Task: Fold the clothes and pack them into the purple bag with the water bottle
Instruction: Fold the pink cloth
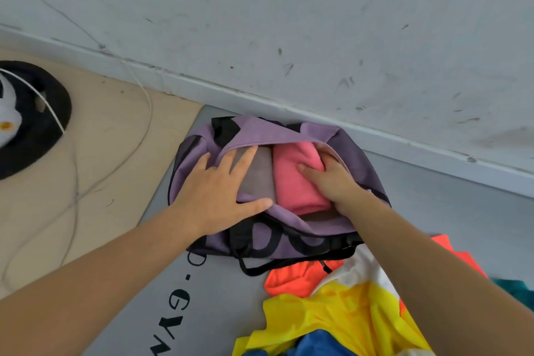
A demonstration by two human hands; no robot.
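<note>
- While the left hand (pixel 215 191) lies flat and unclenched, spreading the purple bag (pixel 289 243) mouth at 12 o'clock, the right hand (pixel 332 179) presses the pink garment (pixel 294 179) inside; its grip looks loosely curled, though partly hidden.
- Packing is midway: loose clothes (pixel 341 309) wait at 5 o'clock, needing folding next.
- No water bottle shows.

A lived-in room floor corner: scuffed white wall (pixel 318 23), grey mat (pixel 219 298), loose cable (pixel 144 113), wooden floor (pixel 109 153).

matt cloth purple bag (pixel 291 243), scuffed painted wall (pixel 318 23)
</note>
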